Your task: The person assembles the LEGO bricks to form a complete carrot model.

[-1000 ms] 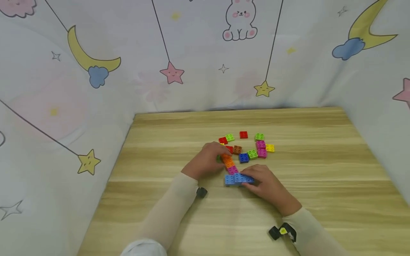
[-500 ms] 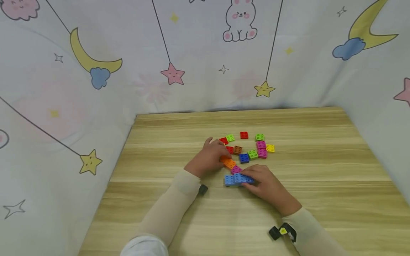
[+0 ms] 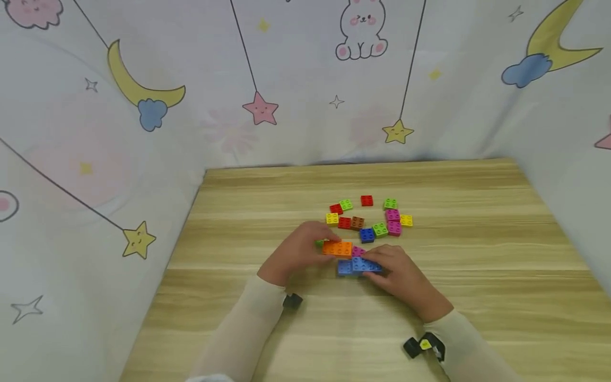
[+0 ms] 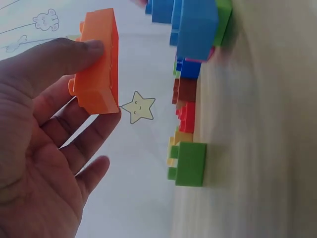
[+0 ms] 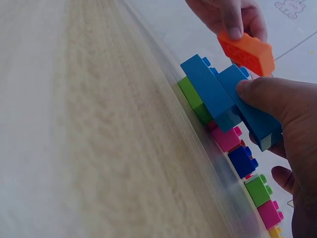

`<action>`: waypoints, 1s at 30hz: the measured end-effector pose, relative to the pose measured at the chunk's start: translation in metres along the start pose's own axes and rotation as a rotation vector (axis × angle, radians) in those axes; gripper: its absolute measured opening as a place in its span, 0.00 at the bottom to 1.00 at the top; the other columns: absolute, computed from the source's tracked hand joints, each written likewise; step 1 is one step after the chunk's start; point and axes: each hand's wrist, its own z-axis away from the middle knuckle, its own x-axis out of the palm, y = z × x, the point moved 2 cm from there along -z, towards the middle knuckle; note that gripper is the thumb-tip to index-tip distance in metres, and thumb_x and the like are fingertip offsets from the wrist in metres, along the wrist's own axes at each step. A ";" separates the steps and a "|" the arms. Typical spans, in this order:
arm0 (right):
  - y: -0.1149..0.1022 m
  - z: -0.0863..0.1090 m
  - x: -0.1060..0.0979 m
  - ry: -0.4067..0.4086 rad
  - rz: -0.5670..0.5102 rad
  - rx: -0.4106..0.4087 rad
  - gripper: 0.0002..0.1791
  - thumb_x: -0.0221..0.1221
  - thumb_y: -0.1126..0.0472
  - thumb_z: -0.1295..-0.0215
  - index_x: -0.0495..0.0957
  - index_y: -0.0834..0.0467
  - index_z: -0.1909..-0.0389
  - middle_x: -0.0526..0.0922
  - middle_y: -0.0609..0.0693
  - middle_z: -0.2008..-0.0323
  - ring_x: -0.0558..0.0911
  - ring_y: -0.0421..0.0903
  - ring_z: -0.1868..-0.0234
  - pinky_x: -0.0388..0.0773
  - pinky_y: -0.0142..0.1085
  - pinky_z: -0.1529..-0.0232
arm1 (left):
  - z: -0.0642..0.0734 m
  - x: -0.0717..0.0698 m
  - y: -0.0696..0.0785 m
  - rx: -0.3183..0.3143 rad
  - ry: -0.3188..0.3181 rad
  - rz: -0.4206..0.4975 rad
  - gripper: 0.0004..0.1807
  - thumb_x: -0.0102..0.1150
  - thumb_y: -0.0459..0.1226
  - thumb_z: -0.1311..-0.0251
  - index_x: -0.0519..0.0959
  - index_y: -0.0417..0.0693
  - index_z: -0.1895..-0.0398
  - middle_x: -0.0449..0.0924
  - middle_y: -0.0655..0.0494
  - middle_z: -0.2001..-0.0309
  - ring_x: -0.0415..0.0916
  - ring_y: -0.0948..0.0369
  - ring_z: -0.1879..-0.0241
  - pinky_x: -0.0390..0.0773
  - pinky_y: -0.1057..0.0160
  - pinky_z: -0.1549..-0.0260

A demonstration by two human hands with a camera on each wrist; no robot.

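Note:
My left hand [image 3: 305, 249] pinches an orange brick [image 4: 96, 64] between thumb and fingers, raised above the table. Close by on the right, my right hand [image 3: 393, 273] grips the upper of two light blue bricks [image 3: 360, 265], stacked with an offset. A light green brick [image 5: 195, 99] shows beneath the lower blue one in the right wrist view. Just behind this stack lies a magenta brick [image 3: 358, 251], partly hidden by my right fingers. A green brick [image 4: 190, 164] stands on the table by my left hand, mostly covered by it in the head view.
Behind my hands several small bricks lie on the wooden table [image 3: 248, 212], among them a yellow brick [image 3: 332, 219], a brown brick [image 3: 357, 223] and a dark blue brick [image 3: 367, 235]. A patterned white cloth [image 3: 305, 127] hangs along the back and both sides.
My left hand has drawn back towards me with the orange brick, which has turned from slanting to lying crosswise. The yellow brick behind it is uncovered. My right hand stays on the blue bricks.

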 end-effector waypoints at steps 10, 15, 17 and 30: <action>0.000 -0.001 -0.002 -0.016 -0.012 0.031 0.20 0.75 0.57 0.40 0.87 0.55 0.47 0.87 0.47 0.51 0.83 0.46 0.48 0.77 0.50 0.43 | 0.017 0.017 0.008 -0.027 -0.048 -0.005 0.17 0.76 0.39 0.42 0.88 0.52 0.48 0.84 0.66 0.52 0.77 0.64 0.51 0.78 0.62 0.43; -0.002 -0.001 -0.003 -0.019 -0.019 0.038 0.20 0.75 0.57 0.40 0.87 0.55 0.47 0.87 0.46 0.51 0.83 0.46 0.48 0.77 0.50 0.43 | 0.017 0.023 0.007 -0.014 -0.056 -0.045 0.18 0.77 0.40 0.43 0.89 0.52 0.48 0.83 0.68 0.56 0.76 0.66 0.55 0.79 0.66 0.46; -0.002 0.000 -0.002 -0.020 -0.018 0.038 0.20 0.75 0.58 0.40 0.87 0.55 0.47 0.87 0.46 0.51 0.83 0.46 0.48 0.77 0.50 0.43 | 0.017 0.025 0.005 -0.003 -0.057 -0.071 0.18 0.77 0.41 0.43 0.89 0.52 0.48 0.83 0.68 0.57 0.75 0.67 0.56 0.79 0.67 0.47; -0.001 0.000 -0.002 -0.026 -0.033 0.076 0.20 0.76 0.56 0.41 0.87 0.53 0.48 0.87 0.45 0.51 0.83 0.46 0.47 0.79 0.49 0.43 | 0.015 0.028 0.008 -0.010 -0.063 -0.092 0.18 0.78 0.41 0.43 0.89 0.49 0.49 0.80 0.66 0.60 0.74 0.66 0.61 0.79 0.70 0.55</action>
